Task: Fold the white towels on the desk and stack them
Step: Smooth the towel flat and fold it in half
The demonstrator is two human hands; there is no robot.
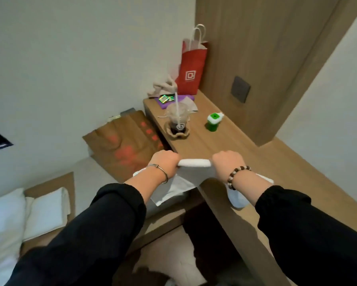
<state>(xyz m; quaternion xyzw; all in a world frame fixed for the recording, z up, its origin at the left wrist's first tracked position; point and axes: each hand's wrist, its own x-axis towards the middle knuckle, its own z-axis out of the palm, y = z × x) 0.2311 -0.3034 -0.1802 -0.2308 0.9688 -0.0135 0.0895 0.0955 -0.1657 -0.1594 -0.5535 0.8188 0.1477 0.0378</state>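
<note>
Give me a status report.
Left hand and right hand grip white towel by top edge. Towel held up at desk edge. Cup, green bottle farther back.

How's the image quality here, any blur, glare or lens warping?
Head view: soft, even light with faint shadows; the wide-angle lens bows the desk edges; the towel is washed out, folds barely readable; the pillow at lower left looks blurred.

The only camera sits on the person's head and looks forward and down, close to the left hand and right hand gripping the white towel in the middle, with the desk stretching away toward the far wall.
</note>
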